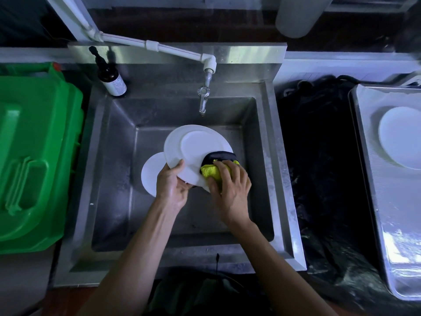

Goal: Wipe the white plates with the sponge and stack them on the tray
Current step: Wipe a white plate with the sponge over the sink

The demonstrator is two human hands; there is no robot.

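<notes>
Head view shows your left hand (172, 187) pinching the near rim of a white plate (197, 151) over the steel sink (114, 156), tilted up toward you. Your right hand (230, 185) grips the yellow and dark sponge (216, 166), pressed on that plate's right edge. Another plate (150, 174) lies below in the sink. At the right of the frame, the metal tray (376, 179) holds one plate (401, 137).

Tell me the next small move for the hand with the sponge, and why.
Probably sweep the sponge up across the held plate. The right hand presses it only at the plate's lower right edge, while the left hand steadies the plate over the sink.
</notes>
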